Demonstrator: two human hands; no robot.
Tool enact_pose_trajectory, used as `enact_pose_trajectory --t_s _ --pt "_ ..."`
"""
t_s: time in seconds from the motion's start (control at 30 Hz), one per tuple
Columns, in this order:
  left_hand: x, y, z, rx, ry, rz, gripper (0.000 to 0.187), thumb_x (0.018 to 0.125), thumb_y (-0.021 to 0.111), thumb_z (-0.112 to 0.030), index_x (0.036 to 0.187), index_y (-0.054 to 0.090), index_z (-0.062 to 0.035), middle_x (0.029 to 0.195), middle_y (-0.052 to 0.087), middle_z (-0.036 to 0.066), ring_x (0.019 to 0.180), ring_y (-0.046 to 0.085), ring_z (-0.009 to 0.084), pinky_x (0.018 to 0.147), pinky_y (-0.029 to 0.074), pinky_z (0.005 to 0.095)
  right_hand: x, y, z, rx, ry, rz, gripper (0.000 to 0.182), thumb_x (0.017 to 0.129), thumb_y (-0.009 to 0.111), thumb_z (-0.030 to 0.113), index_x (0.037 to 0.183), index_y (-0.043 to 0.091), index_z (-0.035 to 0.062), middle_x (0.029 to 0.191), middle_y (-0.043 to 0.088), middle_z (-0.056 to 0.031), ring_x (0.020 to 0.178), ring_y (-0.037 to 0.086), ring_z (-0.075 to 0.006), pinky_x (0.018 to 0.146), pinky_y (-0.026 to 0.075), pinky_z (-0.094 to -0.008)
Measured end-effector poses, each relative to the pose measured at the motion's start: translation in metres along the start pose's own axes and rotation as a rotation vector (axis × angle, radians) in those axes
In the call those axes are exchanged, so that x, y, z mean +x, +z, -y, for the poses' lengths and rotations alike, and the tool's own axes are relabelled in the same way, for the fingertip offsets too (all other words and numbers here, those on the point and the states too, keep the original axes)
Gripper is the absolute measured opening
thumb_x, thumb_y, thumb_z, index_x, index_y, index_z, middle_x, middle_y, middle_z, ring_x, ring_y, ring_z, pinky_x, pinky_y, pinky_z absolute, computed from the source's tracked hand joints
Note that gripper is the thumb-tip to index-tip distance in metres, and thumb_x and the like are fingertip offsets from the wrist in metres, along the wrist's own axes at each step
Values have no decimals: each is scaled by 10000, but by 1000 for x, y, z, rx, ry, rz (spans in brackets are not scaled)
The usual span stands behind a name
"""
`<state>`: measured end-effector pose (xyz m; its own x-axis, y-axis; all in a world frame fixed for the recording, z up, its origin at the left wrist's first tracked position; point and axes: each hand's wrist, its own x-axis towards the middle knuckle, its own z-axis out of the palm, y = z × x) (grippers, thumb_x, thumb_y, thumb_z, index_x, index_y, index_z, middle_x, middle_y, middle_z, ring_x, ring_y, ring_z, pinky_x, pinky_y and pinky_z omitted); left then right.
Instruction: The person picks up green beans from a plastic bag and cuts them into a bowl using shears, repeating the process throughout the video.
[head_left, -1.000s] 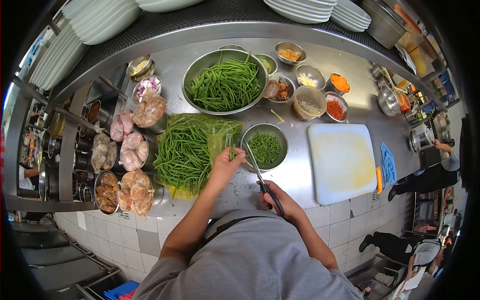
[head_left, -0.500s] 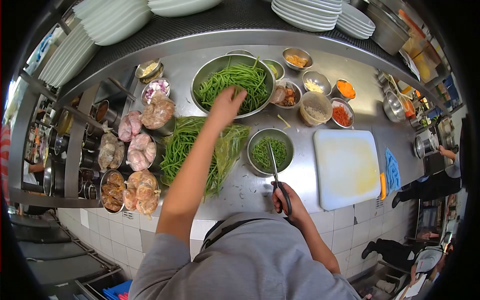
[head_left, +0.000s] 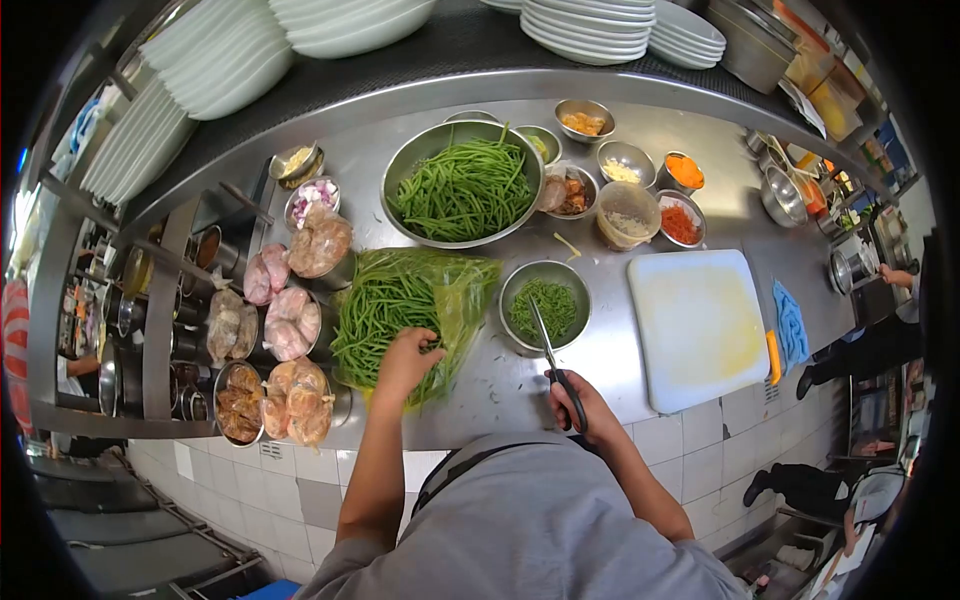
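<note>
My left hand (head_left: 407, 362) rests over a pile of long green beans (head_left: 375, 310) on a yellowish plastic bag (head_left: 468, 285). Its fingers are curved with the tips slightly apart, and nothing shows between them. My right hand (head_left: 588, 408) grips the black handles of a pair of scissors (head_left: 549, 345). The scissor blades point away from me into a small metal bowl (head_left: 504, 318) of finely cut green pieces (head_left: 555, 308). Behind the bag stands a large metal bowl (head_left: 388, 215) heaped with whole green beans (head_left: 465, 190).
A white cutting board (head_left: 695, 330) lies at right, with an orange handle (head_left: 773, 357) and a blue cloth (head_left: 789, 325) beside it. Bagged meat (head_left: 297, 400) stands at left. Small ingredient bowls (head_left: 627, 165) line the back, under a shelf (head_left: 480, 85) of plates. People stand at far right.
My left hand has moved from the large bowl of beans back toward me, onto the pile on the bag. My right hand keeps the scissors at the small bowl. The view has shifted slightly.
</note>
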<state>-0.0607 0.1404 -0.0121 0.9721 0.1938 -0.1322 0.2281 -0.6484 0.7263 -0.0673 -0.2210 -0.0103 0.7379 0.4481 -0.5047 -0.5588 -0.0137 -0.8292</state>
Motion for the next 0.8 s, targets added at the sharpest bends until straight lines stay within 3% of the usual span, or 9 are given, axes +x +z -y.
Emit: enact_pose_trajectory --t_s 0.07,0.17,0.33,0.47,0.53,0.6,0.7,0.77,0.8 --pt "-19 9 -13 254 34 -27 469 852 817 -242 1262 688 -54 1243 644 160 1019 699 335 850 572 432 2 5 -5 -21 -4 11 465 1047 662 382 1362 559 56 802 562 18 610 528 -79 524 453 -244" --pt "-24 27 -14 434 87 -32 527 844 815 -264 1305 656 -65 1288 590 149 1071 673 364 886 565 469 6 16 -5 -2 36 43 471 1042 673 381 1375 561 67 799 567 18 612 532 -80 521 455 -247" --pt "-6 13 14 286 52 -6 358 902 747 -214 1203 697 -28 1185 629 159 1035 666 385 889 549 470 0 29 2 -23 65 90 462 1032 695 369 1383 570 96 806 578 18 639 546 -80 539 464 -252" --pt "-6 -4 32 25 63 -22 284 956 709 -169 1173 714 14 1075 724 186 975 701 305 848 539 395 -3 17 11 -66 68 101 382 1070 626 304 1370 545 81 813 546 12 655 515 -83 556 441 -256" --pt "-14 -20 25 -99 -91 -39 290 985 674 -206 1184 718 0 1044 735 220 970 703 397 857 542 442 -2 10 14 -65 43 82 409 1066 634 310 1380 541 64 815 549 10 654 519 -85 549 445 -260" --pt "-21 -30 20 -87 -105 -94 316 1003 664 -245 1186 716 7 978 748 222 919 716 393 843 544 432 2 2 18 -58 26 102 428 1056 649 319 1386 544 68 810 550 15 654 521 -82 547 450 -259" --pt "-31 -33 18 26 -75 -264 331 1031 650 -277 1170 719 15 945 746 185 852 709 307 804 539 385 1 -11 17 9 41 142 497 1032 686 345 1421 535 75 804 552 19 651 525 -79 549 451 -251" --pt "-32 -31 5 -227 -157 -246 335 1065 622 -287 1159 713 21 933 739 106 800 646 186 780 520 324 0 -19 15 -50 17 209 521 1027 694 350 1432 525 70 813 550 23 648 522 -80 557 446 -250" --pt "-35 -27 -7 -222 -158 -255 335 1065 622 -287 1159 713 21 933 739 106 800 646 186 780 520 324 1 -23 15 -111 -7 265 546 1021 703 355 1444 515 65 822 548 27 645 519 -81 566 441 -248"
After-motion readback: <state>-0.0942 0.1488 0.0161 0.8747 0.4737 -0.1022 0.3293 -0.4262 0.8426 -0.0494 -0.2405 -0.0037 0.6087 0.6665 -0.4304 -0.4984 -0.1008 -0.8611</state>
